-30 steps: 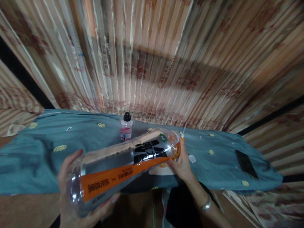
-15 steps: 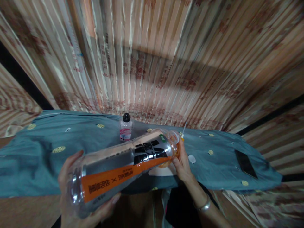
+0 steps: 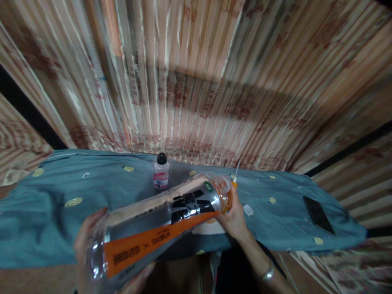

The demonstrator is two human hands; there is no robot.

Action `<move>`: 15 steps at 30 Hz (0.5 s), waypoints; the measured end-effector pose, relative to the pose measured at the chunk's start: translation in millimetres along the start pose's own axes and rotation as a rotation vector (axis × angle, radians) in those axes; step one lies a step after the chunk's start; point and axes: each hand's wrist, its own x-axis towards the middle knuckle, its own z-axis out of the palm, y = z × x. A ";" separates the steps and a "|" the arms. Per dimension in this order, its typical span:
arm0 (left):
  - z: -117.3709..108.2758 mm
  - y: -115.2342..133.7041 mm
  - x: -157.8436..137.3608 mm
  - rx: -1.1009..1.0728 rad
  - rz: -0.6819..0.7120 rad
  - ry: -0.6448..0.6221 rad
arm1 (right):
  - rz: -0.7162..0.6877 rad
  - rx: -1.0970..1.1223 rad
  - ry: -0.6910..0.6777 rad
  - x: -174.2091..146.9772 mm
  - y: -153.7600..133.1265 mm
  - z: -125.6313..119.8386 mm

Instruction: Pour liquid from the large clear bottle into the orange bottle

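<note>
A large clear plastic bottle (image 3: 183, 202) with a silver and orange label lies tilted across my view, its neck up and to the right. My left hand (image 3: 84, 249) is wrapped around the bottle's base, fingers above and thumb side below. At the neck end my right hand (image 3: 235, 216) closes on a clear orange piece (image 3: 226, 201), which touches or overlaps the bottle mouth; I cannot tell whether it is a cap or a small cup. A thin pale rod (image 3: 237, 171) with an orange collar sticks up just beyond the right fingers. A white sheet (image 3: 211, 228) shows partly under the bottle.
A small bottle (image 3: 161, 173) with a black cap and pink label stands behind the big bottle. On the teal patterned cloth (image 3: 275, 224) lie a white disc (image 3: 248, 210) and a dark phone (image 3: 318, 214) to the right. A pleated curtain (image 3: 196, 90) hangs close behind the table.
The view has tilted slightly, so the table and small bottle sit a little lower. Both hands keep their hold, and the big bottle has barely moved. The pale rod shows more clearly.
</note>
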 end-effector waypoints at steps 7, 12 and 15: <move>-0.7 -3.5 -1.3 -0.006 0.043 -0.068 | 0.014 0.045 -0.004 0.7 -5.2 1.4; -0.1 3.7 -0.6 -0.027 -0.018 -0.067 | 0.010 0.062 -0.004 0.3 -4.0 1.2; -1.5 7.1 -0.1 -0.010 -0.048 -0.082 | 0.010 0.036 -0.007 0.3 -5.4 1.0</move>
